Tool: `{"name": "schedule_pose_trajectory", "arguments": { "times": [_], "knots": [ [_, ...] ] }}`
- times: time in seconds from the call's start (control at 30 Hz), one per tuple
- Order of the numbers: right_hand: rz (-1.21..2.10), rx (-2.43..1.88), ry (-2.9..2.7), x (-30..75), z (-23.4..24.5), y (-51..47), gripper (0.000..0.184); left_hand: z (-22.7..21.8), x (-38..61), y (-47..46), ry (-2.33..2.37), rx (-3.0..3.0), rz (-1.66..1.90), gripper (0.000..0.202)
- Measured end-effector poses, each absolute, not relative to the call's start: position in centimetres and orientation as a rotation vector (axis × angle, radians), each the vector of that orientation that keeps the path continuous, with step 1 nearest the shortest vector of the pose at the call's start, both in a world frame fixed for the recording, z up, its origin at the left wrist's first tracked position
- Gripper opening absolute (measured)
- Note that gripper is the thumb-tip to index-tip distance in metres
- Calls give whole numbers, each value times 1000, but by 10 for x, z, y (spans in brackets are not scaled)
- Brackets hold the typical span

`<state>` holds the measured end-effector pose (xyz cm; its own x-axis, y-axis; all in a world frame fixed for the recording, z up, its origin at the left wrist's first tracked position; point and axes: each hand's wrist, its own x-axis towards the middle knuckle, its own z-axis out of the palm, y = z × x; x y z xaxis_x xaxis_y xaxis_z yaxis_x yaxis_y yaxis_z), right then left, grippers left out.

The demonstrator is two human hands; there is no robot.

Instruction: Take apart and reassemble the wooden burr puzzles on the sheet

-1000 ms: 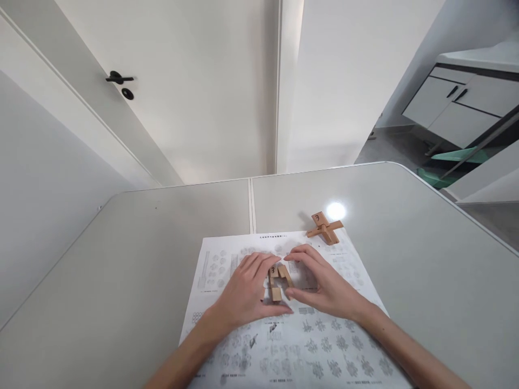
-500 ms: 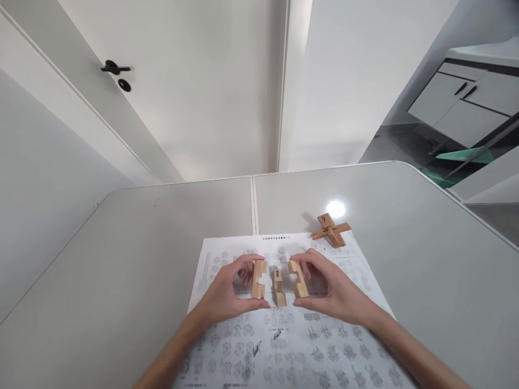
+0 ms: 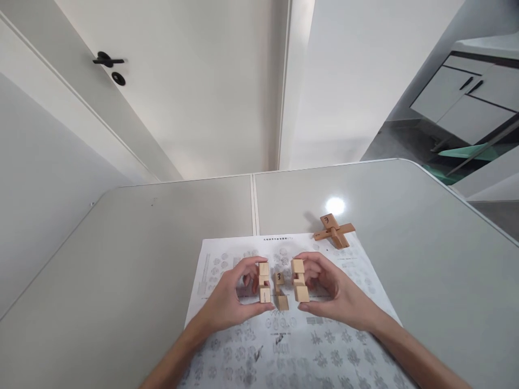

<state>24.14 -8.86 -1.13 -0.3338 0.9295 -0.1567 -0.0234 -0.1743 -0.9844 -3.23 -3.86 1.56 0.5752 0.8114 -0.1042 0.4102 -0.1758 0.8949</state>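
Between the thumb and fingers of my left hand (image 3: pixel 233 294) is a notched wooden puzzle piece (image 3: pixel 264 295), held by its two ends. My right hand (image 3: pixel 334 289) pinches a second notched wooden puzzle piece (image 3: pixel 301 294) the same way, with a gap between the two. In that gap a third notched piece (image 3: pixel 283 302), marked with a 3, lies on the printed sheet (image 3: pixel 298 370), touched by neither hand. Beyond my right hand rests an assembled wooden cross-shaped puzzle (image 3: pixel 334 232), also bearing a handwritten mark, at the sheet's far right corner.
The sheet, covered in small printed diagrams, lies on a grey table (image 3: pixel 121 270) with a seam (image 3: pixel 254 205) across it. Past the table's far edge are a white door with a black handle (image 3: pixel 106 59) and, at right, a white cabinet (image 3: pixel 458 92).
Both held pieces have been turned about their length, so their notches now face differently. The hands have shifted slightly right in view, and the camera has moved a little.
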Motion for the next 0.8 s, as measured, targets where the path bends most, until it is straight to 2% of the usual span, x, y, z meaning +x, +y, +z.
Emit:
{"name": "schedule_pose_trajectory", "arguments": {
  "times": [0.17,0.3,0.5,0.8],
  "knots": [
    [1474,-1181,-1459,242,-9,-88,61,14,-33,-39,1021,1822,506,66],
    [1092,-1336,-1720,245,-10,-84,52,12,-33,-40,1043,1810,527,68],
    [659,-1441,-1938,246,-24,-83,53,12,-31,-40,1060,1775,547,67],
    [490,-1383,-2034,244,-22,-84,62,10,-33,-41,1063,1795,545,68]
  ]
}}
